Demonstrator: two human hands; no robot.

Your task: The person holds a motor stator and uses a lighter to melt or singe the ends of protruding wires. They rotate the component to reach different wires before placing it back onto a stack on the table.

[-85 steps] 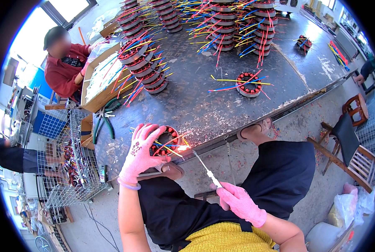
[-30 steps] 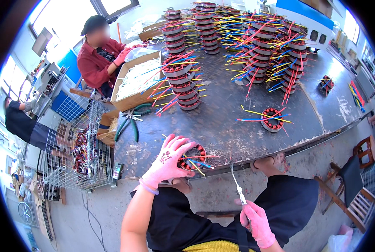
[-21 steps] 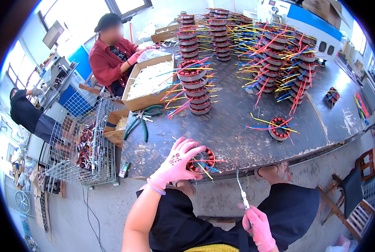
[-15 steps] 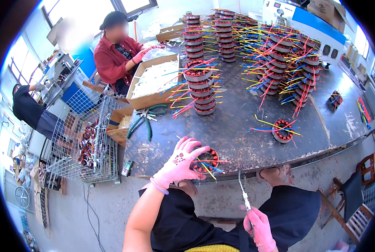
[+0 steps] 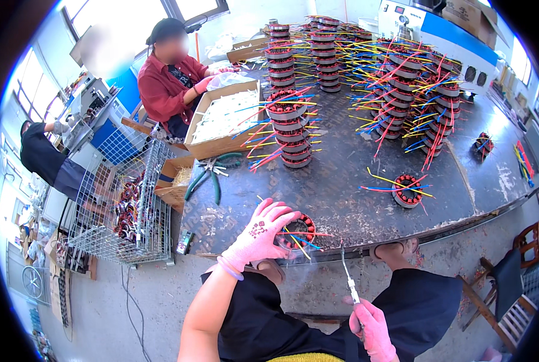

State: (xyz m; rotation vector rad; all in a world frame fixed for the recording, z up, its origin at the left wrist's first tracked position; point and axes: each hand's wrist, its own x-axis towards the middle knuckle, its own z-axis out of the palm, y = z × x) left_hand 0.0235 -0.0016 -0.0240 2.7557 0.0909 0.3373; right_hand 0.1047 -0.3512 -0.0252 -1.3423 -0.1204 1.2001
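Observation:
My left hand [image 5: 258, 234], in a pink glove, is closed round the near left side of a motor stator [image 5: 306, 224] at the table's front edge. Red coils line this ring, and red, blue and yellow wires stick out of it. In my pink-gloved right hand [image 5: 371, 329] is a slim tool [image 5: 352, 288] with a white section and a thin metal rod bent at the tip. Its tip points up near the table edge, to the right of the stator and apart from it. Another stator [image 5: 407, 198] lies alone farther right on the table.
Tall stacks of wired stators [image 5: 290, 136] stand on the dark table [image 5: 342, 175]. Green-handled pliers [image 5: 212, 175] lie at the left, near a carton of white pieces [image 5: 221, 120]. A wire basket [image 5: 122, 217] stands beside the table. A co-worker in red [image 5: 170, 84] sits across at the left.
The whole view has shifted slightly. My hands keep nearly the same pose, with the left on the stator and the right holding the slim tool.

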